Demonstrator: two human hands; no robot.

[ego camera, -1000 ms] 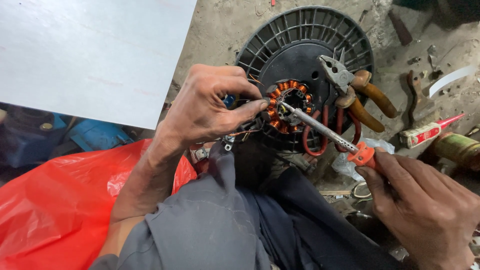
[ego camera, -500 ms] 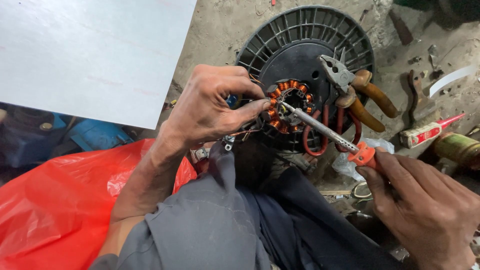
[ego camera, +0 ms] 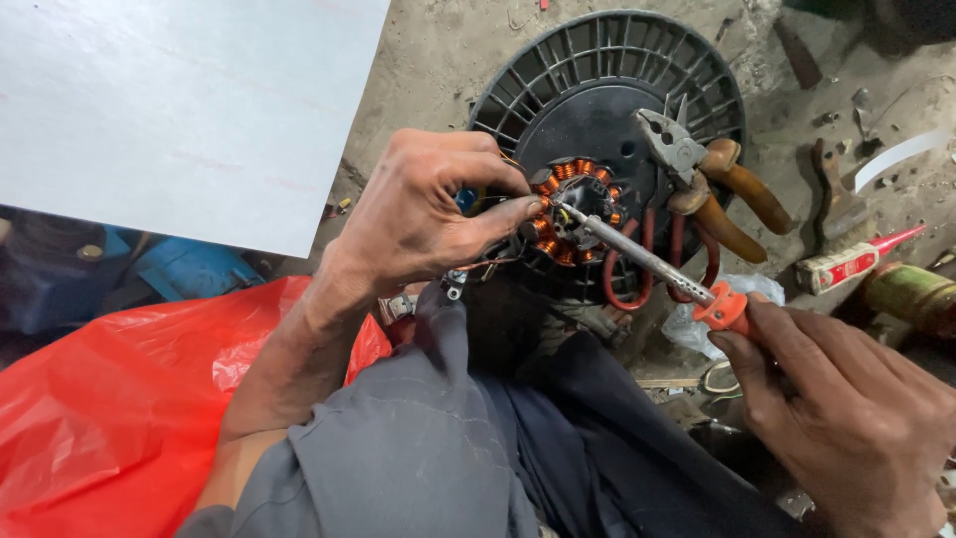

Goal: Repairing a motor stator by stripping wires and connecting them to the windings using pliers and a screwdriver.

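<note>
The right hand (ego camera: pixel 846 418), nearest the camera at 4 o'clock, is closed around the orange handle of the soldering iron (ego camera: pixel 647 259). The iron's long axis runs from that handle toward 10 o'clock, its tip resting on the copper-wound stator (ego camera: pixel 576 211). The left hand (ego camera: pixel 428 214) lies at 9 o'clock from the stator and is the nearer hand, its thumb and fingers pinching the stator's edge. The stator sits on the black fan housing (ego camera: pixel 597 70); pliers (ego camera: pixel 707 174) lie at its 3 o'clock.

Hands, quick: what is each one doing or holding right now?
Left hand: closed, fingertips pinching at the copper-wound stator.
Right hand: closed on the soldering iron, its tip at the stator.
</note>
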